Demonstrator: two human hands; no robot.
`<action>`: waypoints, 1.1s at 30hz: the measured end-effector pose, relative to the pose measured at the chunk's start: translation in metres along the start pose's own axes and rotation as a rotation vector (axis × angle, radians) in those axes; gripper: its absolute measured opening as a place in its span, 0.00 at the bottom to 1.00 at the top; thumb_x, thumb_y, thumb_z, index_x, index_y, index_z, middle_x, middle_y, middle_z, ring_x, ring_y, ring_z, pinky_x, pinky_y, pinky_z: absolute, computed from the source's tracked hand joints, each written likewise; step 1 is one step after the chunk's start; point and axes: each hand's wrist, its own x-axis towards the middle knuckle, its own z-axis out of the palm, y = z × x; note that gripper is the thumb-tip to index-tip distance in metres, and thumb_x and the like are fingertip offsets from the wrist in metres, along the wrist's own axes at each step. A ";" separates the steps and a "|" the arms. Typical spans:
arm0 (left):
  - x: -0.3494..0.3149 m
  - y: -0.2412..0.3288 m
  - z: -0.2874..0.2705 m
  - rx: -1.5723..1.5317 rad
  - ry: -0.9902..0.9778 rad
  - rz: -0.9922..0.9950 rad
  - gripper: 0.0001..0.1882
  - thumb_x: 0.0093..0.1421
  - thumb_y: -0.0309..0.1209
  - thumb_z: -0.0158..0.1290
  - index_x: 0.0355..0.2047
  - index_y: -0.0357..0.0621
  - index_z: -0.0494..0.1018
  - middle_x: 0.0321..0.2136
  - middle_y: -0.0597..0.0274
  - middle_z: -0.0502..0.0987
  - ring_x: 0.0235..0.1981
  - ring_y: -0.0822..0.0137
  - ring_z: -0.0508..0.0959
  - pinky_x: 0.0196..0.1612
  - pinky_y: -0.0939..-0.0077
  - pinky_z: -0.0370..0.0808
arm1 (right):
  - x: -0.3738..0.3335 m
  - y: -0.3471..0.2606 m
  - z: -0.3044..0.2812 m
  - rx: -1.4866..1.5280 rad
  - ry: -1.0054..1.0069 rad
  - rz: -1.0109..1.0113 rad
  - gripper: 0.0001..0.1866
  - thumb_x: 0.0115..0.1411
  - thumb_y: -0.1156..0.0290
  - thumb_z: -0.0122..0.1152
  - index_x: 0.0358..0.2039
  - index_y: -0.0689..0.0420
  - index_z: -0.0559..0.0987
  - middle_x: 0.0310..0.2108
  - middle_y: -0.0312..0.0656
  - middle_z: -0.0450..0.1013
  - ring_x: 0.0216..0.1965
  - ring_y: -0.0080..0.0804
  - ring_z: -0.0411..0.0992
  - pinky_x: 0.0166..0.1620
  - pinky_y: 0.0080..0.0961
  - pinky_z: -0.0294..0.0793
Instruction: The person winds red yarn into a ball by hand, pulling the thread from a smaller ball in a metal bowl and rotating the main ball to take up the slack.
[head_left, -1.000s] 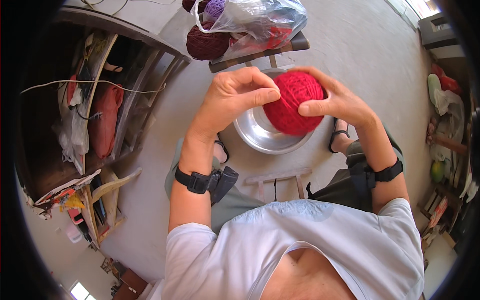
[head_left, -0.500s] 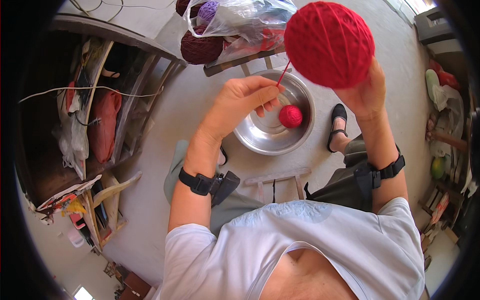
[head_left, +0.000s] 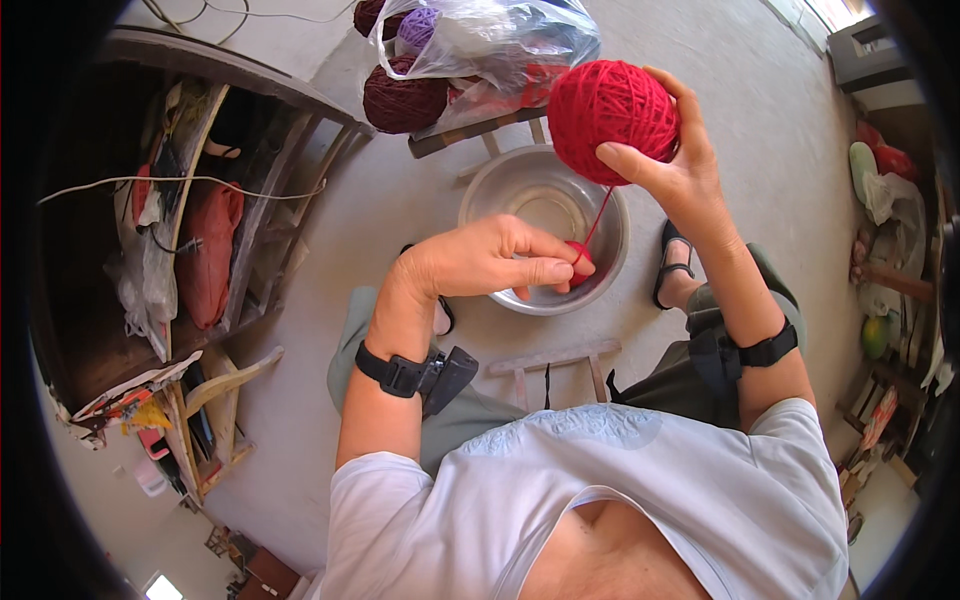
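A large ball of red yarn point(head_left: 612, 122) is gripped by my right hand point(head_left: 690, 165), thumb on its near side and fingers round its right. From its underside a taut red strand point(head_left: 600, 218) runs down to my left hand point(head_left: 510, 258), which pinches it between thumb and fingertips. Below both hands a round metal basin point(head_left: 482, 190) rests on the floor. Inside it lies a smaller red yarn ball point(head_left: 578, 262), partly hidden behind my left fingers.
Beyond the basin, a wooden stool point(head_left: 470, 135) bears a clear plastic bag point(head_left: 500, 45), a dark maroon yarn ball point(head_left: 403, 98) and a purple one point(head_left: 417, 28). A dark wooden cabinet point(head_left: 300, 100) stands at left. Produce and bags fill shelving point(head_left: 900, 280) at right.
The big yarn ball has come down and left, turned in my right hand. My left hand has dropped lower and slightly right, now covering part of the small ball.
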 end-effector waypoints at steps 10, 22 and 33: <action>-0.011 0.007 -0.010 -0.022 0.404 0.425 0.03 0.59 0.25 0.60 0.32 0.37 0.80 0.25 0.69 0.75 0.28 0.79 0.71 0.32 0.83 0.66 | -0.007 -0.010 -0.006 -0.063 -0.511 0.312 0.44 0.46 0.52 0.75 0.61 0.56 0.69 0.51 0.48 0.72 0.55 0.38 0.70 0.57 0.33 0.70; 0.007 -0.007 -0.013 -0.182 0.602 0.411 0.09 0.63 0.33 0.57 0.38 0.40 0.81 0.27 0.68 0.79 0.27 0.79 0.74 0.32 0.85 0.72 | -0.013 0.012 -0.037 0.905 -0.565 0.348 0.48 0.53 0.46 0.66 0.66 0.63 0.60 0.63 0.49 0.64 0.63 0.42 0.63 0.66 0.40 0.61; 0.010 0.000 0.005 -0.058 0.192 0.051 0.15 0.65 0.36 0.56 0.43 0.36 0.80 0.28 0.68 0.79 0.28 0.80 0.74 0.31 0.85 0.72 | 0.011 -0.005 -0.014 0.538 -0.011 0.161 0.39 0.57 0.55 0.66 0.61 0.65 0.63 0.53 0.50 0.70 0.54 0.37 0.72 0.56 0.35 0.73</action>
